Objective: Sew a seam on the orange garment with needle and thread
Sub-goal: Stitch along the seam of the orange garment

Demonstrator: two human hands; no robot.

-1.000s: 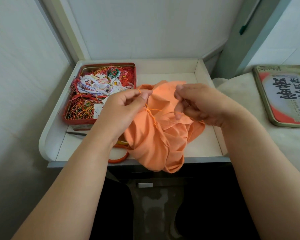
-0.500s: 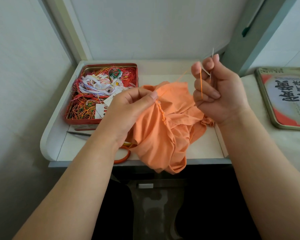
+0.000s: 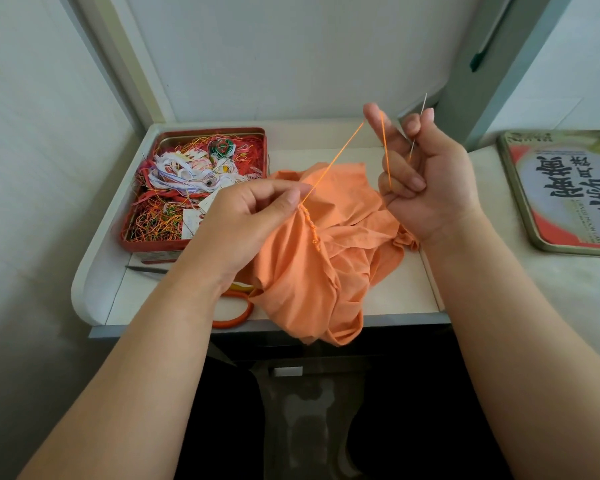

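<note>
The orange garment (image 3: 329,258) lies bunched on the white tray-like tabletop (image 3: 406,292), one fold hanging over the front edge. My left hand (image 3: 246,220) pinches the cloth at the top of a row of orange stitches (image 3: 311,227). My right hand (image 3: 426,174) is raised to the right, gripping a thin steel needle (image 3: 418,126) that points upward. Orange thread (image 3: 333,162) runs taut from the seam up over my right forefinger and down across the palm.
A red tin (image 3: 142,244) full of tangled coloured threads sits at the left of the tabletop. Orange-handled scissors (image 3: 234,311) lie under my left wrist. A printed tin lid (image 3: 565,192) rests on the surface at the right. Walls close in on the left and back.
My right hand rose from the cloth up and to the right with the needle, drawing the thread out taut. My left hand stayed pinching the seam.
</note>
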